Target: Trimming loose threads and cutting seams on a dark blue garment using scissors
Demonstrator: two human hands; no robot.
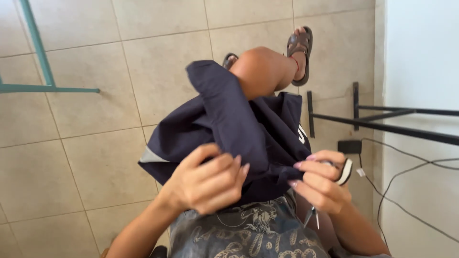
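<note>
Left hand (206, 179) gripped navy cloth (239, 129) on the lap; right hand (321, 184), at 3 o'clock, pinched its edge, holding scissors (311, 216).

Small white tag (360, 172) on cable beside black adapter (349, 146).

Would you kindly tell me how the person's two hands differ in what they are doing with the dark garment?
The left hand has its fingers curled around a bunch of the navy garment, while the right hand only pinches the cloth's edge with its fingertips. The left hand holds nothing else; the right hand also carries small scissors, blades pointing down, with a loop at the fingers. Both hands are bare and touch the same garment over the lap.
</note>
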